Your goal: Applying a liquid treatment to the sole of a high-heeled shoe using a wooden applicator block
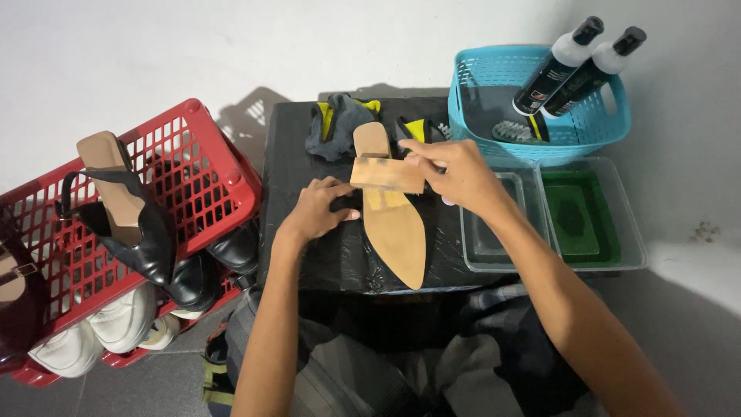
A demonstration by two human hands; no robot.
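Footwear at frame centre: tan pointed flat leather sandal [394, 224], sole-up on black table [309, 255]. Right hand [455, 174] pinches its strap; left hand [316, 208] presses flat beside. Likely light, flexible; grip at strap.

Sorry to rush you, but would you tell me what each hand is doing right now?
Left hand: pressed on the upturned tan-soled shoe, steadying it; grip unclear.
Right hand: closed on the wooden brush lying across the sole.

A small shoe-cleaning corner in a home or repair stall, shown by the red crate [208, 166] of shoes at left, a black-wrapped table [309, 255] against a white wall, and a blue basket [494, 85] with cleaner bottles [571, 62] far right.
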